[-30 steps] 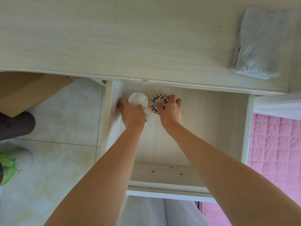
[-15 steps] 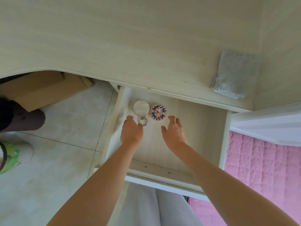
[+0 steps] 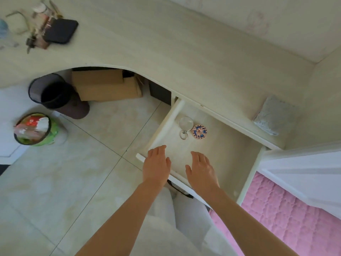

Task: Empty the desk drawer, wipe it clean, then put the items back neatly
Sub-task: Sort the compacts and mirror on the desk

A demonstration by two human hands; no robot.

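A folded grey cloth (image 3: 271, 116) lies on the pale wooden table (image 3: 166, 43) just above the open drawer (image 3: 239, 159), and a black pouch (image 3: 60, 31) rests among blurred clutter at the table's far left. Inside the drawer, a round mirror keyring (image 3: 185, 125) and a patterned blue round trinket (image 3: 199, 132) lie side by side near the back left corner. The left hand (image 3: 156, 166) and right hand (image 3: 202, 169) hover apart over the drawer's front edge, fingers straight, holding nothing. Under the table stand a cardboard box (image 3: 105, 85), a dark bin (image 3: 49, 91) and a green bin (image 3: 35, 129) full of rubbish on the tiled floor (image 3: 73, 172). A pink quilt (image 3: 287, 215) lies at the right.
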